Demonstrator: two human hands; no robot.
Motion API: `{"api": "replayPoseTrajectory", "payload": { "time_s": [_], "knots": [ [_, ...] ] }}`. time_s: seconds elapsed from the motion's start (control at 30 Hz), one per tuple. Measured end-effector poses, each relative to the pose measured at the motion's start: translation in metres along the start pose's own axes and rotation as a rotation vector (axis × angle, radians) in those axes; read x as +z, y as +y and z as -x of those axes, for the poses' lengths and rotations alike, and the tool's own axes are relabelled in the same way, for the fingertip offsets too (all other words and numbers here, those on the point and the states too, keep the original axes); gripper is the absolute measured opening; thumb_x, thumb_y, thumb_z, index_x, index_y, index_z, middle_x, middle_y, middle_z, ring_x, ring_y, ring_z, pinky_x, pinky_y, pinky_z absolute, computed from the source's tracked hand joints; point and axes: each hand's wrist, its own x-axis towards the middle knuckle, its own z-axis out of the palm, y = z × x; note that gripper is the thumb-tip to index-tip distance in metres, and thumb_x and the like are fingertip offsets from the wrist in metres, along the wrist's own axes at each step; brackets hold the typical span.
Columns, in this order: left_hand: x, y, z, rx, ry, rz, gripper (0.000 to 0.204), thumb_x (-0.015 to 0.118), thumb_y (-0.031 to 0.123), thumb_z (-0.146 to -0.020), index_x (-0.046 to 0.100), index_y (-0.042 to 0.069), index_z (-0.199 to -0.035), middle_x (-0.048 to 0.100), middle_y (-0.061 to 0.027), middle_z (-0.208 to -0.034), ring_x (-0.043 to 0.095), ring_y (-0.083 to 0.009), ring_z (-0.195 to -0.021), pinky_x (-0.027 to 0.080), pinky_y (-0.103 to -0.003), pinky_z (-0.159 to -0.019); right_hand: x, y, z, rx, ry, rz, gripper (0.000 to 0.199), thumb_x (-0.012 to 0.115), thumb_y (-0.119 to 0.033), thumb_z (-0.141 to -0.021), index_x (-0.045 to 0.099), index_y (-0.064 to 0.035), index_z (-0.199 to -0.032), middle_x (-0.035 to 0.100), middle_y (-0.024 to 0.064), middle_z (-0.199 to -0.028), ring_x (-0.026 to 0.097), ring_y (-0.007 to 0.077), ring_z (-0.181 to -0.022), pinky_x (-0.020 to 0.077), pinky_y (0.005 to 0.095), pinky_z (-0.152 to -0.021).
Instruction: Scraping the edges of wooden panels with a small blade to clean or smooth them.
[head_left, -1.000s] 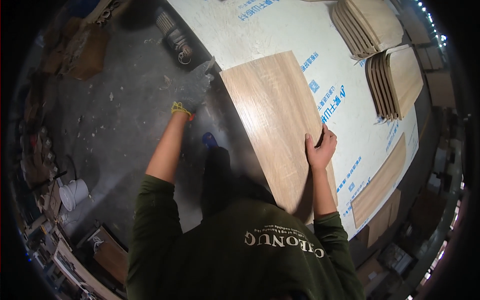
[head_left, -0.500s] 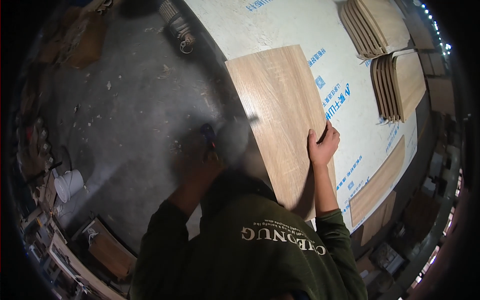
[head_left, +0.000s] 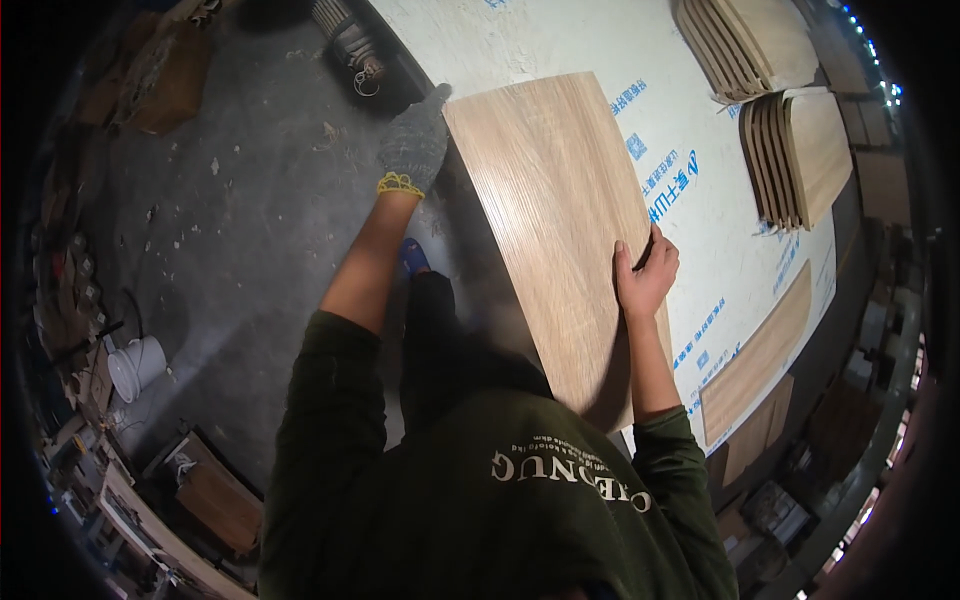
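Observation:
A wood-grain board [head_left: 545, 220] lies on a white panel, its left long edge running past the panel's side. My bare right hand [head_left: 648, 275] grips the board's right edge, thumb on the top face and fingers along the side. At the far left corner is my left hand [head_left: 413, 148], in a grey knitted glove with a yellow cuff. Its thumb or a finger points up beside that corner. The other gloved fingers are hidden, so whether it holds anything does not show.
Beneath the board spreads the white panel [head_left: 520, 50] with blue print. Two stacks of curved-corner boards [head_left: 800, 150] stand at its right, and a narrow wood-grain strip [head_left: 760, 350] lies nearer. A bundle of slats [head_left: 345, 40] is at the far left; a white bucket [head_left: 137, 368] stands on the floor.
My gloved left hand, blurred beside the middle of the board's left edge before, has moved away from me to the far left corner. My right hand keeps its grip; the view has shifted slightly.

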Motion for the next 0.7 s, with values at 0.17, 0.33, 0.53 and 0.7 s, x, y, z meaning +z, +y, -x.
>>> {"api": "replayPoseTrajectory", "payload": {
  "time_s": [0.17, 0.33, 0.53, 0.7],
  "knots": [
    [-0.017, 0.019, 0.136, 0.223, -0.217, -0.147, 0.038, 0.051, 0.02, -0.096, 0.062, 0.015, -0.132, 0.068, -0.0173, -0.116, 0.065, -0.0324, -0.105, 0.051, -0.041, -0.093, 0.0, 0.0, 0.0, -0.006, 0.018, 0.006, 0.07, 0.078, -0.035, -0.075, 0.058, -0.004, -0.135, 0.057, 0.0152, -0.114, 0.054, 0.0327, -0.106, 0.0438, 0.0437, -0.095],
    [-0.035, 0.046, 0.233, 0.459, -0.603, 0.0, 0.041, 0.054, 0.023, -0.097, 0.059, 0.015, -0.137, 0.065, -0.0152, -0.125, 0.063, -0.0292, -0.112, 0.05, -0.039, -0.097, 0.0, -0.001, 0.0, 0.017, 0.007, -0.007, 0.071, 0.078, -0.036, -0.075, 0.058, -0.0044, -0.135, 0.056, 0.0152, -0.114, 0.053, 0.0327, -0.107, 0.0434, 0.0439, -0.095],
    [-0.017, 0.024, 0.099, 0.54, -0.839, 0.136, 0.046, 0.057, 0.026, -0.098, 0.056, 0.015, -0.142, 0.062, -0.0126, -0.135, 0.061, -0.0254, -0.12, 0.048, -0.036, -0.101, -0.001, -0.002, -0.001, 0.029, -0.011, 0.002, 0.07, 0.077, -0.036, -0.076, 0.058, -0.004, -0.135, 0.056, 0.0153, -0.114, 0.053, 0.0327, -0.107, 0.0431, 0.0437, -0.096],
    [-0.041, -0.039, -0.036, 0.085, -0.557, 0.159, 0.048, 0.06, 0.026, -0.097, 0.056, 0.011, -0.143, 0.061, -0.0098, -0.138, 0.057, -0.02, -0.124, 0.046, -0.032, -0.103, -0.001, -0.002, -0.001, 0.015, -0.009, 0.001, 0.07, 0.077, -0.036, -0.076, 0.058, -0.0039, -0.135, 0.056, 0.0153, -0.114, 0.053, 0.0329, -0.107, 0.0429, 0.0438, -0.097]
  ]
}}
